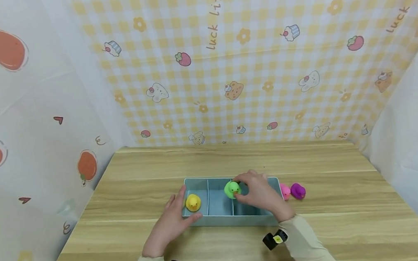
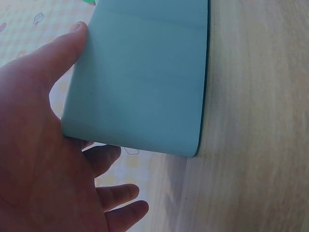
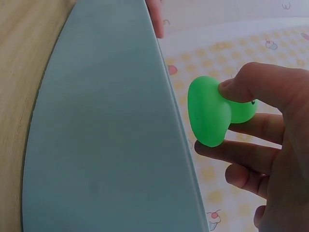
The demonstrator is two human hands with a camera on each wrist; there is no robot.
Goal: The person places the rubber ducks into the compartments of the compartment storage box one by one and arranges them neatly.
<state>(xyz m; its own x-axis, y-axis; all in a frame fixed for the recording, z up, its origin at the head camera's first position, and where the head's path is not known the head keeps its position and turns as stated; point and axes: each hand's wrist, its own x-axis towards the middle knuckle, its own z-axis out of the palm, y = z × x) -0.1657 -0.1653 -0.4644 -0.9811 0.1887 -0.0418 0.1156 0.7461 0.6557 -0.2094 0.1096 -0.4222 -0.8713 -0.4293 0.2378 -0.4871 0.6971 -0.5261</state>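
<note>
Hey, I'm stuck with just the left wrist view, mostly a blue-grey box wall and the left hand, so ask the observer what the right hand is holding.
Observer: The right hand is pinching a green toy duck.
Operator: Okay, and what's inside the blue-grey box, at its left end?
Observer: A yellow toy duck sits in the leftmost compartment.
Operator: Anything lying outside it, over on the right?
Observer: Yes, a pink toy duck and a purple toy duck are on the table just past its right end.

The bare left hand has its thumb spread apart from the fingers; the bare right hand pinches.
</note>
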